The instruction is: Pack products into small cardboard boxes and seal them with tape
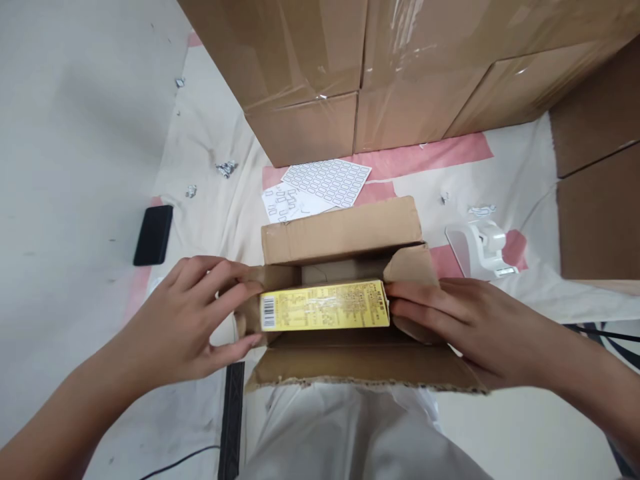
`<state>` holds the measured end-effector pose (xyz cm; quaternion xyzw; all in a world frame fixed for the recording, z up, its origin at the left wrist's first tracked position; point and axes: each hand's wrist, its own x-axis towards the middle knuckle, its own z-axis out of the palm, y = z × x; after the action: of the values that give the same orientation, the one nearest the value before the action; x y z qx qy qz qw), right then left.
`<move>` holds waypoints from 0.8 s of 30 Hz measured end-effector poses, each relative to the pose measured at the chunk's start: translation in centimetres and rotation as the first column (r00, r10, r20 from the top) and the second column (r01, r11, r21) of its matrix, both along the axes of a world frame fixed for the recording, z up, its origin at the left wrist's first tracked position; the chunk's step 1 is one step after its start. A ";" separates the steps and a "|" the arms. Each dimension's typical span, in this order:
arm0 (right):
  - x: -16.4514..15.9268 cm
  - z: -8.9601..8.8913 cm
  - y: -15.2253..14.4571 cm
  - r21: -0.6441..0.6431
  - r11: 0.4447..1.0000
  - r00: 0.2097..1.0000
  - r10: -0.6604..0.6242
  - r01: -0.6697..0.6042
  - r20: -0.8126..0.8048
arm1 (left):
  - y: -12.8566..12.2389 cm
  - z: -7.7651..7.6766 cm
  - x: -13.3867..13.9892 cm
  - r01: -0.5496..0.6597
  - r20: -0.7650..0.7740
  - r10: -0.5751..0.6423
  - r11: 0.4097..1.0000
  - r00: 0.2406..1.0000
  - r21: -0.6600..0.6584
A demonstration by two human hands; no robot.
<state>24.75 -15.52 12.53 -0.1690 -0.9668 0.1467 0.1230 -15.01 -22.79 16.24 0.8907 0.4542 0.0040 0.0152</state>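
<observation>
A long yellow box (325,307) with printed text and a barcode at its left end lies level across the mouth of an open cardboard carton (343,237). At the box's left end, my left hand (200,320) presses its fingertips, the thumb lower down beside the carton's left flap. My right hand (470,320) has its fingers closed against the right end, partly inside the carton's right flap. Between them the two hands hold the yellow box. The carton's inside below it is mostly hidden.
Taped cardboard boxes (420,80) stand at the back, with more at the right. Label sheets (330,183) lie behind the carton. A white tape dispenser (483,250) is at right, a black phone (153,235) at left. Crumpled scraps (227,169) dot the cloth.
</observation>
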 end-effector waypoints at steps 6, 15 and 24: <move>0.7 -0.7 0.5 0.042 0.999 0.993 0.035 -0.031 -0.111 | -0.2 -1.3 -0.1 -0.053 0.127 0.055 0.998 0.990 -0.020; 0.2 -2.5 1.4 -0.025 0.998 0.987 -0.068 0.065 -0.142 | 0.4 -4.9 1.8 0.038 0.506 -0.027 0.999 0.862 -0.010; -0.7 -4.7 0.3 -0.466 0.866 0.831 -0.388 0.181 -0.399 | 1.4 -4.5 2.3 -0.007 0.495 0.052 0.996 0.868 -0.091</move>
<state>24.01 -15.24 7.86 -0.2945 -0.8158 0.3622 0.3415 -12.67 -21.42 11.73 0.8513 0.4484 0.2134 0.1695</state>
